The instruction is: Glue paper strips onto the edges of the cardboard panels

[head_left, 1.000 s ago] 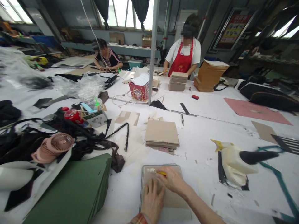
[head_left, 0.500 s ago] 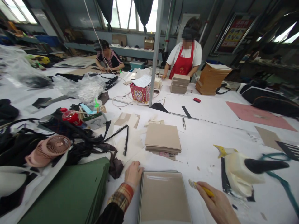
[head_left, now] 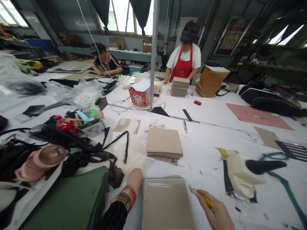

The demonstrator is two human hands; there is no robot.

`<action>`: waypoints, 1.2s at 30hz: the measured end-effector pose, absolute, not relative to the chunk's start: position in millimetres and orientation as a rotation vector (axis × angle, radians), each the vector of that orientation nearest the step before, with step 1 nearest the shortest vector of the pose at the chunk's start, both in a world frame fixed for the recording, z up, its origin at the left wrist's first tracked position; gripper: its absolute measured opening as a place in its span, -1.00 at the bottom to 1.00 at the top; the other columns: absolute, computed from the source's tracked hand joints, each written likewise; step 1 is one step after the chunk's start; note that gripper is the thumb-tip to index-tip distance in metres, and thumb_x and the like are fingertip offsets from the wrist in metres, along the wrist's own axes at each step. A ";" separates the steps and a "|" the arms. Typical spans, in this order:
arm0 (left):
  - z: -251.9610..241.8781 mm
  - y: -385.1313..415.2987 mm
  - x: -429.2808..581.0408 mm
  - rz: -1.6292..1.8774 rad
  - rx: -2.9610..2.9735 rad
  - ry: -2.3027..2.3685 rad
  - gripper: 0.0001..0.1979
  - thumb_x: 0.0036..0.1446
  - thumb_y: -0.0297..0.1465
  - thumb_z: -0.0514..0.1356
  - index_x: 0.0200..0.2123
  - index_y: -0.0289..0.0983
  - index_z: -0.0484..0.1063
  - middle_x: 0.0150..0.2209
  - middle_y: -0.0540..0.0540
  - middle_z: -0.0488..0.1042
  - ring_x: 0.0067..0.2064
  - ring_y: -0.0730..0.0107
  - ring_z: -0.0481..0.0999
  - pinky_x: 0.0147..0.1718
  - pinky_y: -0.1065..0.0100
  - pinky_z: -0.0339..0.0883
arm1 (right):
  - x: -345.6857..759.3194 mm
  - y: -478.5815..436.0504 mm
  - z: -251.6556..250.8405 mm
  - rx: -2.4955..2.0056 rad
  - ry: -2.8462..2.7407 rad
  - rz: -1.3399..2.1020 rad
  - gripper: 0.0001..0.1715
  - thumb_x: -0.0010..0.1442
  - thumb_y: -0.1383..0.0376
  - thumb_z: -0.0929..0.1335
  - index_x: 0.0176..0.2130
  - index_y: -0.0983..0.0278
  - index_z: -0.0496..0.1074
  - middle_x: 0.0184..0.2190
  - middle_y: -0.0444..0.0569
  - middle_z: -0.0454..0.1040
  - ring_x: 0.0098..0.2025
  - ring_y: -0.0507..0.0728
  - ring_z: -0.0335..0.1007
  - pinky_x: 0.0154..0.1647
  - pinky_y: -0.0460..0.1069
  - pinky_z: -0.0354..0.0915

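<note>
A tan board (head_left: 166, 204) lies on the white table (head_left: 206, 134) right in front of me, with a shiny streak across its top edge. My left hand (head_left: 134, 179), in a plaid sleeve, rests curled on the table at the board's upper left corner; whether it holds anything is hidden. My right hand (head_left: 216, 212) is to the right of the board and closed on a small yellow-handled brush (head_left: 200, 196) whose pale tip points left. A stack of tan boards (head_left: 164, 145) sits farther up the table.
A stack of green sheets (head_left: 72, 201) lies at lower left, beside a pink fan (head_left: 43, 159) and black straps. A white glue bottle with a black nozzle (head_left: 244, 171) lies at right. A metal pole (head_left: 153, 54) rises mid-table. Two people work at the far side.
My left hand left the board's face and went to its upper left corner. My right hand drew the brush off the board to the right, then held there as the view shifted slightly.
</note>
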State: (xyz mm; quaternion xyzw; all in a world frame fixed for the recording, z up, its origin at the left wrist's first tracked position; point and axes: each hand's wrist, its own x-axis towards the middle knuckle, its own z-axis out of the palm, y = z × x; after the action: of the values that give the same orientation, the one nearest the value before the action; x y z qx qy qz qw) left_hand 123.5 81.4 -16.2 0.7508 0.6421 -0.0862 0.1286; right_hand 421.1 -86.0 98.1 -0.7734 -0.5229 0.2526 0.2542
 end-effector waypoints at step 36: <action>68.0 -1.8 130.1 0.233 1.737 1.085 -0.68 0.08 -0.28 0.11 -0.07 -0.16 0.36 -0.10 -0.05 0.50 -0.05 0.29 0.45 -0.01 0.33 0.30 | 365.8 -95.2 71.0 -1.925 -0.986 0.604 -0.75 0.14 0.18 0.29 -0.48 0.21 0.16 -0.55 -0.22 0.24 -0.46 0.03 0.22 -0.42 -0.11 0.15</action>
State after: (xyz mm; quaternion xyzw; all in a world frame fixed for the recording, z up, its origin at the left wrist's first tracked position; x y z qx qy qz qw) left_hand 130.1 -1.8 68.0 0.7228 0.4514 0.0967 0.5142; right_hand 365.8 -95.2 71.0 -0.7726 -0.3956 0.2426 0.4332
